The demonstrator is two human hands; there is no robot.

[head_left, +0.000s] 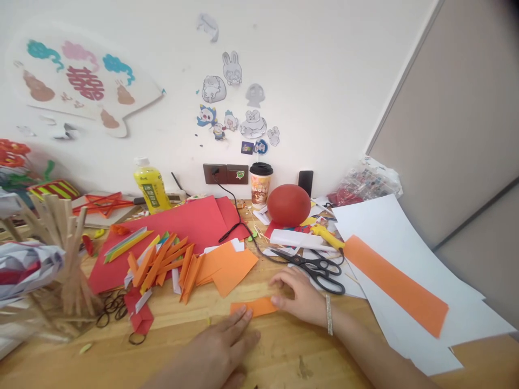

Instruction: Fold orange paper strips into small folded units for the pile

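A narrow orange paper strip (261, 307) lies flat on the wooden table (279, 346) in front of me. My left hand (221, 343) rests on its left end, fingers stretched out and pressing it down. At the other end, my right hand (298, 294) has its thumb on the paper and its fingers curved around, closing on that end. Just beyond the right hand lie black scissors (312, 265). Several folded orange paper pieces (166, 262) and some orange paper squares (235, 267) are spread to the left, behind the strip.
Red paper sheets (198, 221) lie behind the folded pieces. A red balloon (288, 205), a lidded paper cup (260, 189) and a yellow drink bottle (152, 186) stand along the wall. White sheets (381, 237) carry a long orange strip (397, 283) at right. Wooden sticks (71, 254) stand at left.
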